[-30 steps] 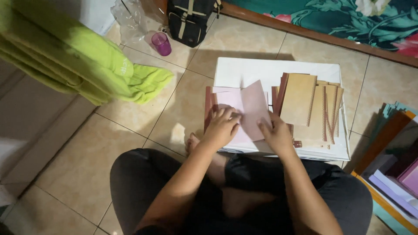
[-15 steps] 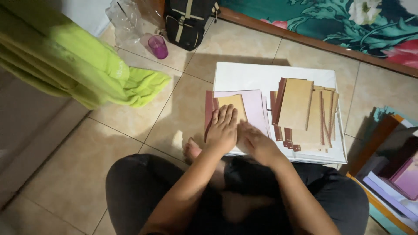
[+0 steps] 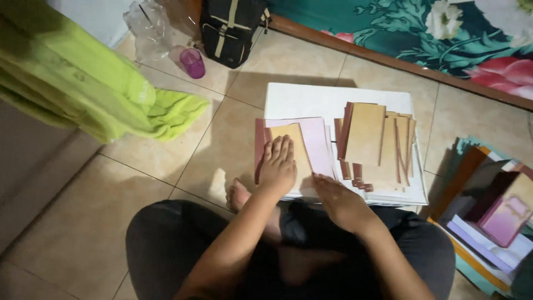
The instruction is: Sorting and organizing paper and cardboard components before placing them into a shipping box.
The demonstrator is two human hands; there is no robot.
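Item: tan folded sheet (image 3: 293, 145) on the pink sheet (image 3: 317, 145), at 9 o'clock of the tan card stack (image 3: 366, 139) on the white surface (image 3: 311, 100); my left hand (image 3: 278, 165) lies flat, fingers straight, gripping nothing, my right hand (image 3: 340, 199) rests open at the near edge—I press evenly, edges kept aligned.

Bare white board (image 3: 311, 100) lies open at upper centre. A tan card stack (image 3: 369, 144) crowds the right; a green towel (image 3: 105, 94) blocks the upper left.
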